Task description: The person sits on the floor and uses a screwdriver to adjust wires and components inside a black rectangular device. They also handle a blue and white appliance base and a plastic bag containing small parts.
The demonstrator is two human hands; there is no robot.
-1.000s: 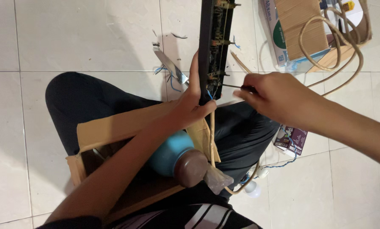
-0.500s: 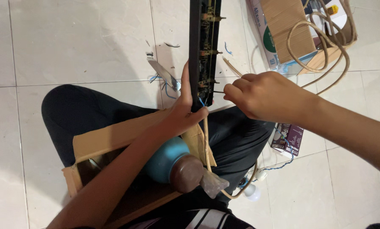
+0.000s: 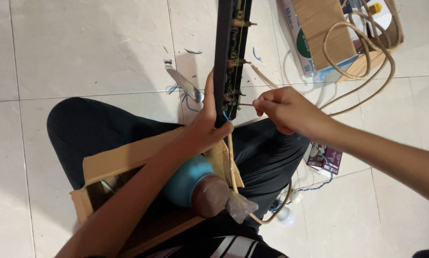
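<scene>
Fingers of our right hand (image 3: 284, 111) pinch a thin wire (image 3: 245, 104) at the black strip (image 3: 222, 62), which our left hand (image 3: 206, 125) grips closed from nine o'clock (thumb up along its edge). At six o'clock a blue bottle (image 3: 191, 184) lies in the cardboard box (image 3: 123, 162).

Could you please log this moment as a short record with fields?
left hand: grips the lower end of a long black strip lined with small parts
right hand: pinches a thin wire beside the strip
lap: open cardboard box, blue bottle with brown cap
floor: knife, coiled beige cable, white bulb
</scene>
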